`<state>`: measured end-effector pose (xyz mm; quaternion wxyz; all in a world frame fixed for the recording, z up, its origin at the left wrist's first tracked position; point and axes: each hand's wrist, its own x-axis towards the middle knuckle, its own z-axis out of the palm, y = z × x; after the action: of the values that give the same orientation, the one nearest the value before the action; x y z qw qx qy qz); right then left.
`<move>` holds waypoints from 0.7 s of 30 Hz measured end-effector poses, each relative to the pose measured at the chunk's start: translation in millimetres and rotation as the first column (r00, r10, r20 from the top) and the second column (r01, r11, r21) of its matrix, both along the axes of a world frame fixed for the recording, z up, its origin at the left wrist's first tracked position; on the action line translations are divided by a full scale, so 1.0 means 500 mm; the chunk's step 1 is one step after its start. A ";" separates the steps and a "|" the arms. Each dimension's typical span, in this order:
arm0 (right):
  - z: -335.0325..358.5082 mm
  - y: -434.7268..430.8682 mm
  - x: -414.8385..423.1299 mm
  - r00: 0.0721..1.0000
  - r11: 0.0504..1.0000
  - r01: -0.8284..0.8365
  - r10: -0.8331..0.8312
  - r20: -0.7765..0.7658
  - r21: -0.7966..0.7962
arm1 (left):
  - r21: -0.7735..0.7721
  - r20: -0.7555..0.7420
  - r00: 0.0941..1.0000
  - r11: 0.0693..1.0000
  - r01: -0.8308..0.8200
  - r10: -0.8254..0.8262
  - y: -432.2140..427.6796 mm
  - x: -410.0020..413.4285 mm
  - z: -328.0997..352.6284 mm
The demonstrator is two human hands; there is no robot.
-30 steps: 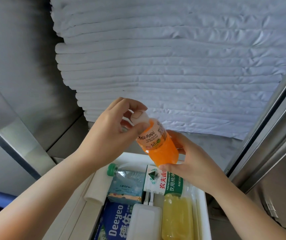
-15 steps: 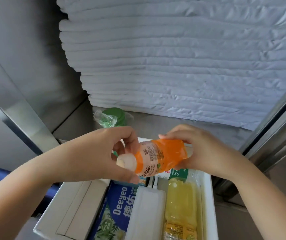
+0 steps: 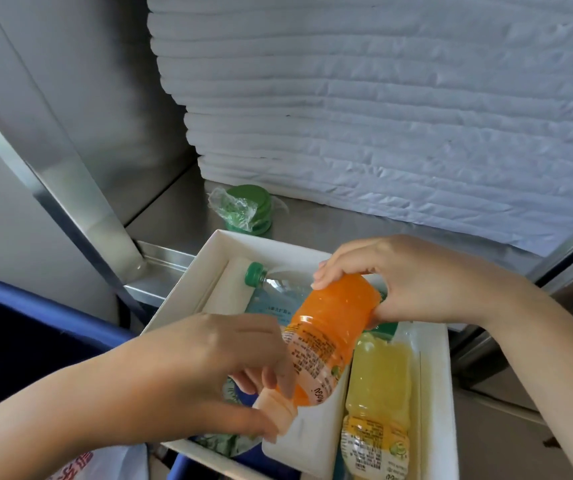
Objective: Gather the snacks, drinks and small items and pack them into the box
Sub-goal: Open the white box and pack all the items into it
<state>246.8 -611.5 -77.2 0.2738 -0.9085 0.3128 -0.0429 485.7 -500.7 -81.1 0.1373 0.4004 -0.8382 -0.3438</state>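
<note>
An orange drink bottle with a pale cap lies tilted over the open white box, cap end toward me. My left hand pinches its cap and neck. My right hand grips its base at the far end. Inside the box lie a clear water bottle with a green cap, a yellow drink bottle along the right side, a small white case and a blue packet mostly hidden under my left hand.
A green lidded jar wrapped in clear plastic stands on the steel shelf behind the box. A tall stack of white padded sheets fills the back. A slanted metal post stands at left, a blue surface below it.
The orange bottle has swung from upright to lying flat, then turned lengthwise and dropped lower over the box. Both hands kept hold of it. My view has tilted downward.
</note>
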 end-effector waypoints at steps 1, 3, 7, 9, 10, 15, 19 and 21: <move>0.001 0.002 0.003 1.000 1.000 -0.013 0.013 -0.021 -0.003 | -0.083 0.029 0.999 0.996 0.041 -0.039 0.004 -0.001 0.000; -0.002 0.008 0.007 0.997 0.999 -0.038 0.037 -0.074 -0.016 | -0.176 0.077 0.992 0.978 0.116 -0.104 0.010 -0.004 -0.003; -0.023 0.020 0.021 0.979 0.992 -0.127 0.123 -0.162 -0.013 | -0.109 0.080 0.981 0.977 0.184 -0.176 0.020 -0.012 -0.028; -0.040 0.022 0.033 0.957 0.982 -0.186 0.174 -0.234 -0.034 | -0.051 0.056 0.983 0.983 0.179 -0.176 0.023 -0.017 -0.039; -0.048 0.022 0.039 0.944 0.975 -0.215 0.193 -0.266 -0.054 | -0.034 0.041 0.985 0.985 0.170 -0.169 0.022 -0.021 -0.045; -0.052 0.023 0.054 0.928 0.966 -0.254 0.228 -0.295 -0.053 | 0.149 0.008 0.997 0.986 0.078 -0.080 0.004 -0.019 -0.061; -0.053 0.025 0.061 0.913 0.958 -0.284 0.259 -0.317 -0.035 | -0.015 0.265 0.958 0.993 0.114 -0.106 -0.005 -0.007 -0.084; -0.055 0.027 0.060 0.907 0.957 -0.287 0.262 -0.331 -0.030 | -0.094 0.343 0.931 0.981 0.168 -0.127 -0.001 -0.008 -0.093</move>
<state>276.8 -597.9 -104.5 0.1863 -0.9481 0.2206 0.1332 481.5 -501.3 -127.8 -0.0094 0.3797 -0.8965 -0.2281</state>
